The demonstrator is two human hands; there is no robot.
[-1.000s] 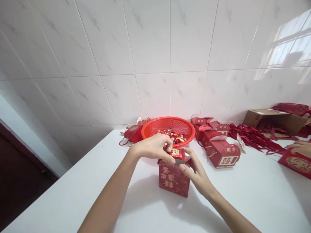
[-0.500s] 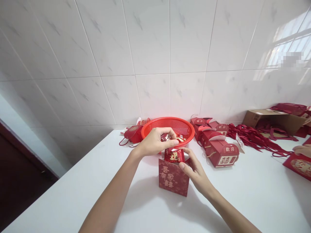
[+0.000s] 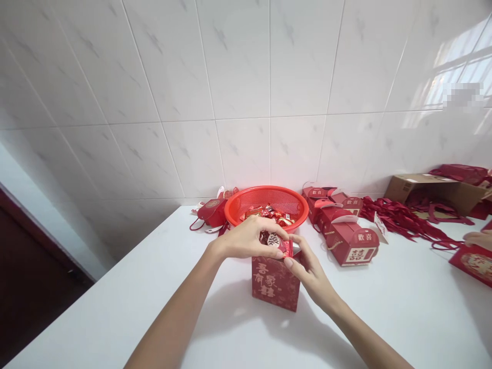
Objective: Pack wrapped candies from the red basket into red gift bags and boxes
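Observation:
An upright red gift box (image 3: 275,285) with pale characters stands open-topped on the white table. My left hand (image 3: 249,239) is closed around a red-wrapped candy (image 3: 273,240) with a white patch and dark lettering, right at the box's opening. My right hand (image 3: 309,269) grips the box's right upper edge between thumb and fingers. Just behind both hands sits a red mesh basket (image 3: 265,192) with several wrapped candies (image 3: 265,212) in it. How full the box is cannot be seen behind my left hand.
Several closed red gift boxes (image 3: 351,241) stand right of the basket, and a small red box (image 3: 212,212) lies at its left. Farther right are a heap of red ribbons (image 3: 395,218), a cardboard box (image 3: 415,185) and another person's hand (image 3: 478,239) at a red box (image 3: 471,261).
My left hand has come down with its candy from above the box to its opening. More candies in the basket now show. My right hand keeps its place on the box.

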